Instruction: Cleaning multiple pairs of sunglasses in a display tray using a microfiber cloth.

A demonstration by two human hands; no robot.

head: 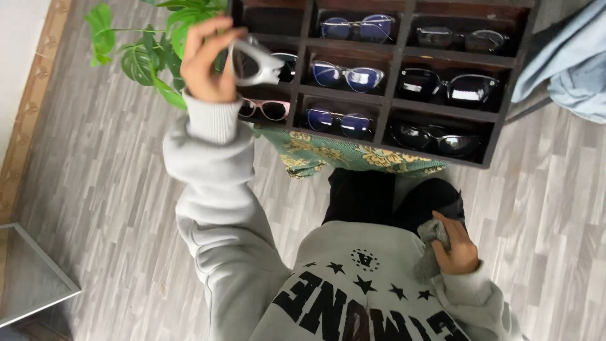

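Head view: left hand [207, 60] grips white glasses [255, 63] at rack [394, 57]'s left edge, hiding a compartment; right hand [456, 247] clutches grey cloth [431, 249].

Left hand [205, 63] raised, gripping white-framed glasses [252, 63] just before the dark wooden rack [396, 60] of eyewear. Right hand [456, 249] low at the grey sweatshirt [353, 284], clutching a grey cloth [431, 232]. Green plant [142, 50] behind the left hand.
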